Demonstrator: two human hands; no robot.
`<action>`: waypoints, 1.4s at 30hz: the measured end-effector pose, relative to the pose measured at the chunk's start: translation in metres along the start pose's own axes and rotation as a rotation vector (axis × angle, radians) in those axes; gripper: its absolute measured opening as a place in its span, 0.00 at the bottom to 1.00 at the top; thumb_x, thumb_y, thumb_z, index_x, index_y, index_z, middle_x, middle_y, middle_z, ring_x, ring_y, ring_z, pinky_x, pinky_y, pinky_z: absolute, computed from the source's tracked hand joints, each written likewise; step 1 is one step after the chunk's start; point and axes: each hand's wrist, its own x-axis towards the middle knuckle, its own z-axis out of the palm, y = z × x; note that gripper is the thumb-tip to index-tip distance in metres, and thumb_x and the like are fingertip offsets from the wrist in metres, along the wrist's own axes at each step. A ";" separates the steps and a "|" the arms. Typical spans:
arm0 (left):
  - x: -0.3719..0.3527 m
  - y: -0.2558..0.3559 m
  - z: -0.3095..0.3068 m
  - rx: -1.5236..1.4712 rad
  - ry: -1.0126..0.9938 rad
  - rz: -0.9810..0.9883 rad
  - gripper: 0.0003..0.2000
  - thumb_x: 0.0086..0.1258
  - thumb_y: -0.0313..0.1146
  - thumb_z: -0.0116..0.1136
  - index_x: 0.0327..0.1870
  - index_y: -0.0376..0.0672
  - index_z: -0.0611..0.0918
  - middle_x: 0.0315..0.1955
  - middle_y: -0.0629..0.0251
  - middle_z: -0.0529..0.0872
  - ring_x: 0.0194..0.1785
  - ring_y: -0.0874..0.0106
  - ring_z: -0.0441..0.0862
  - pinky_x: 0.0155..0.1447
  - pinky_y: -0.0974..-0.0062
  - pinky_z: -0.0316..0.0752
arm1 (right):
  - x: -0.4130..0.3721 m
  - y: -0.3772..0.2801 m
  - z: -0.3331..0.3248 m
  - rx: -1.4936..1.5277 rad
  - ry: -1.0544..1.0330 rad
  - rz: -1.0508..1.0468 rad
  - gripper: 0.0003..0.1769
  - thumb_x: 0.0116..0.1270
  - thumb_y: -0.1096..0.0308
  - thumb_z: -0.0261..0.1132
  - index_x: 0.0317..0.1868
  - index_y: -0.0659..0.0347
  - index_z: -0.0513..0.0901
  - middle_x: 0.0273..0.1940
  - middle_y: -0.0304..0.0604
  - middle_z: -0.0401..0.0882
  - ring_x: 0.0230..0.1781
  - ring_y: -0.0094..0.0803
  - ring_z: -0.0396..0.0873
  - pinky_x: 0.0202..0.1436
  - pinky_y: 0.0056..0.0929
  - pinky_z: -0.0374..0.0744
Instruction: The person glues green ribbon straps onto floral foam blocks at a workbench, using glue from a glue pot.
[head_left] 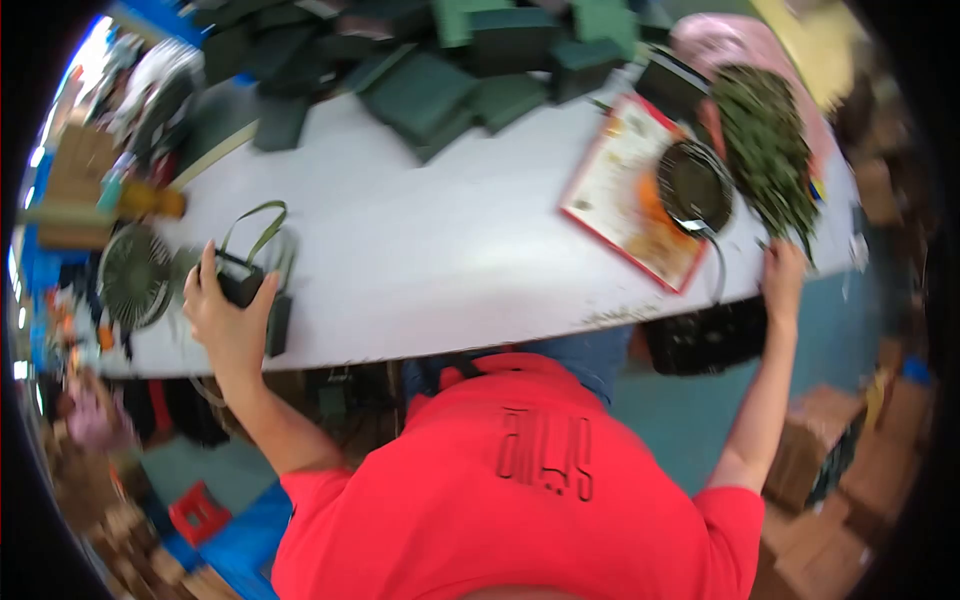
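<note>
At the left of the white table (430, 250), my left hand (225, 310) is closed round a small dark green box (240, 285) with a green ribbon loop (262, 228) rising from it. Another dark green piece (280, 318) lies beside it. On the right, my right hand (783, 275) has its fingers pinched at the lower end of a bundle of green strips (765, 150). A round dark pot (695, 187) with a cord stands on a stained, red-edged board (628, 190), left of the bundle.
Many dark green boxes (420, 98) are piled along the far side. A round fan (135, 275) stands at the left edge, near an orange-brown bottle (150, 200). Pink cloth (735, 40) lies behind the bundle. A black bin (705, 338) sits under the table's near edge.
</note>
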 end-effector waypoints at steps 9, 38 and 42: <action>0.006 -0.050 0.006 0.119 -0.316 -0.289 0.48 0.55 0.61 0.74 0.78 0.53 0.68 0.75 0.52 0.66 0.78 0.48 0.61 0.72 0.33 0.59 | -0.012 -0.012 -0.007 0.100 0.186 0.088 0.07 0.78 0.71 0.59 0.47 0.69 0.77 0.46 0.52 0.83 0.50 0.47 0.80 0.57 0.40 0.76; 0.000 0.165 0.044 -0.822 -0.467 0.991 0.37 0.49 0.31 0.77 0.66 0.45 0.79 0.73 0.56 0.69 0.74 0.49 0.65 0.76 0.53 0.63 | -0.052 -0.155 -0.055 1.497 -0.019 0.818 0.09 0.77 0.68 0.66 0.47 0.65 0.78 0.34 0.39 0.82 0.25 0.17 0.70 0.27 0.18 0.68; -0.009 0.151 0.052 -0.757 -0.697 1.098 0.35 0.47 0.27 0.75 0.63 0.43 0.78 0.74 0.52 0.68 0.77 0.47 0.63 0.78 0.54 0.60 | -0.044 -0.171 -0.059 1.510 -0.085 0.812 0.09 0.77 0.67 0.66 0.46 0.65 0.79 0.33 0.37 0.81 0.23 0.16 0.67 0.25 0.18 0.65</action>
